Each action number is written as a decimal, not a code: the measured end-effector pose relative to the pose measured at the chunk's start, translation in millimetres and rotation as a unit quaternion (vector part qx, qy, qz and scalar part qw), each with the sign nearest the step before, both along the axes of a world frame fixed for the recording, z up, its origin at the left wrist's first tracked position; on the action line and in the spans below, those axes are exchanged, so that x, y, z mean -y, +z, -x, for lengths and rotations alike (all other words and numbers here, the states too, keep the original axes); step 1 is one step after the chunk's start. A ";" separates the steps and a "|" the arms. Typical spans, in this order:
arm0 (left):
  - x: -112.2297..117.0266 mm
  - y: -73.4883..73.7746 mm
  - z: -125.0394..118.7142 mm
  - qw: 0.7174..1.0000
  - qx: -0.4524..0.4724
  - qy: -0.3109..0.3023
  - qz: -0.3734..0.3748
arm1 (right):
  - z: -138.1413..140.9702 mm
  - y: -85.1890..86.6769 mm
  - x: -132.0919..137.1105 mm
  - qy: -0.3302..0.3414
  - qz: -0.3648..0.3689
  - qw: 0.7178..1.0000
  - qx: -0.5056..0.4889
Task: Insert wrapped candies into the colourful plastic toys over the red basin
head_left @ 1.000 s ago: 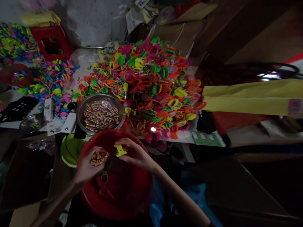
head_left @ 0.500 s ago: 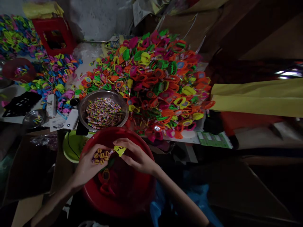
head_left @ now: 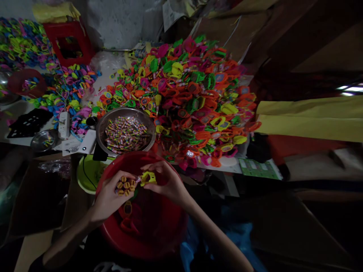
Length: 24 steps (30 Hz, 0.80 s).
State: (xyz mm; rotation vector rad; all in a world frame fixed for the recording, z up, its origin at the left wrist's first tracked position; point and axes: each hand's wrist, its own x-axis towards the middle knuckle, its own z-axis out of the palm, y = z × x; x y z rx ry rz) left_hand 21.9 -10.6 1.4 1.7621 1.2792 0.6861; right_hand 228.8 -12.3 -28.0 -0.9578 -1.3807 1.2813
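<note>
My left hand (head_left: 106,198) is closed around a bunch of small wrapped candy rolls (head_left: 124,186), their yellowish-brown ends facing up. One wrapped roll (head_left: 138,179) sticks out from its fingertips toward the right. In my right hand (head_left: 172,187), thumb and fingers pinch a yellow toy watch (head_left: 151,176) with its band curved open. The watch meets the tip of that roll; whether the two are joined I cannot tell. Both hands are above a red basin (head_left: 177,234), where a few toy watches (head_left: 128,208) lie in shadow.
Behind the basin stands a steel bowl (head_left: 100,139) of wrapped candy rolls (head_left: 126,132). A big heap of colourful toy watches (head_left: 195,102) covers the table. A green basin (head_left: 85,181), a power strip (head_left: 64,124) and a red stool (head_left: 69,41) are at left.
The yellow watch has turned, so its open band now shows more. Both hands have shifted slightly right in view, along with the whole scene. The left hand still keeps its bunch.
</note>
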 end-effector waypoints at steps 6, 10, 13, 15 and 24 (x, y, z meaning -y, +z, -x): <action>2.0 -3.1 -1.1 1.000 0.003 0.013 -0.019 | -8.5 1.4 -2.1 0.021 0.040 0.999 -0.001; 1.3 -10.0 -2.8 1.000 0.011 0.020 -0.005 | -0.8 -17.4 -2.5 -0.036 0.050 0.994 0.095; -0.4 -15.4 -1.5 0.999 0.008 0.030 0.022 | -2.9 -43.9 -2.3 0.031 0.011 0.939 0.341; -0.9 -17.8 1.1 0.998 0.005 0.052 0.026 | -9.9 -64.6 2.2 0.148 0.024 0.874 0.462; 4.7 -23.5 9.7 0.993 -0.005 0.113 0.017 | -17.1 -112.6 49.9 0.259 0.101 0.818 0.504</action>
